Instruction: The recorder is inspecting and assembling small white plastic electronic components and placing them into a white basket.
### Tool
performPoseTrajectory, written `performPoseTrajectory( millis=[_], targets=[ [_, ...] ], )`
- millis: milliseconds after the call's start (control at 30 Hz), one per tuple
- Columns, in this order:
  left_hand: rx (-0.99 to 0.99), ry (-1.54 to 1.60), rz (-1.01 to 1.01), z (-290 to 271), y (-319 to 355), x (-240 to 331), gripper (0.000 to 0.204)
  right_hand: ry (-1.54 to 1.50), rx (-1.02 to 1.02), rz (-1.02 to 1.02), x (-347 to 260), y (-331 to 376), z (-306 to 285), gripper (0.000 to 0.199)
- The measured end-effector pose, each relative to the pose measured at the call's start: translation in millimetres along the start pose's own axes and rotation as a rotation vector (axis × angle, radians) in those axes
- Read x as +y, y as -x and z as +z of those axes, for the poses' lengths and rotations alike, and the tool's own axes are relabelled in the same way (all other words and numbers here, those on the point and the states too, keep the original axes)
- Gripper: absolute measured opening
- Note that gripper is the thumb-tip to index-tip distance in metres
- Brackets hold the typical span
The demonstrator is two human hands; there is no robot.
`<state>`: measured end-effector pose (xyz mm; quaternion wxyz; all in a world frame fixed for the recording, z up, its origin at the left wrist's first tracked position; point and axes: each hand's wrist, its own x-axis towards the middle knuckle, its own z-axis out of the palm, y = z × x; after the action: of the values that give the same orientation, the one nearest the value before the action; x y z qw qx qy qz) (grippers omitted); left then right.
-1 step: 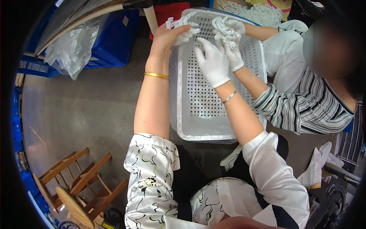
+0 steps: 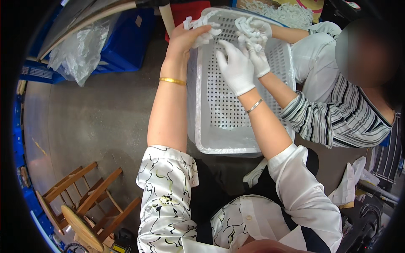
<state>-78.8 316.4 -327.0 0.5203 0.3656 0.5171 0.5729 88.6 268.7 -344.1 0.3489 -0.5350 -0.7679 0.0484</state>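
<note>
My left hand (image 2: 181,42), bare with a gold bracelet at the wrist, is over the far left rim of a white perforated plastic basket (image 2: 230,151). Its thumb presses on a clump of small white plastic pieces (image 2: 206,31); what they are exactly, I cannot make out. My right hand (image 2: 237,71) wears a white glove and hovers over the basket. Its thumb and forefinger are stretched apart with nothing visible between them. Close beside it, a co-worker's gloved hands (image 2: 260,61) hold similar white pieces (image 2: 247,27). Whether our gloves touch is unclear.
The co-worker in a striped top (image 2: 333,120) sits along the basket's right side. More white pieces (image 2: 278,14) are heaped beyond the far rim. A blue crate (image 2: 130,46) with clear plastic film (image 2: 80,55) stands at far left, and wooden stools (image 2: 84,223) at near left.
</note>
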Motion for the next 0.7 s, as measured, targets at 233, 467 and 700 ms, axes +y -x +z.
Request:
performPoseTrajectory(
  millis=[233, 467, 700],
  targets=[
    [0.017, -0.010, -0.048, 8.5, 1.6, 0.0, 0.037, -0.062, -0.064, 0.072, 0.3, 9.7, -16.7, 0.028],
    [-0.011, 0.064, -0.006, -1.2, 0.3, -4.7, 0.040, -0.056, 0.067, 0.206, 51.2, 4.2, -69.9, 0.024],
    [-0.013, 0.024, 0.015, 0.8, -3.6, -11.8, 0.043, 0.152, -0.056, 0.207, 78.7, -1.2, -61.1, 0.028]
  ],
)
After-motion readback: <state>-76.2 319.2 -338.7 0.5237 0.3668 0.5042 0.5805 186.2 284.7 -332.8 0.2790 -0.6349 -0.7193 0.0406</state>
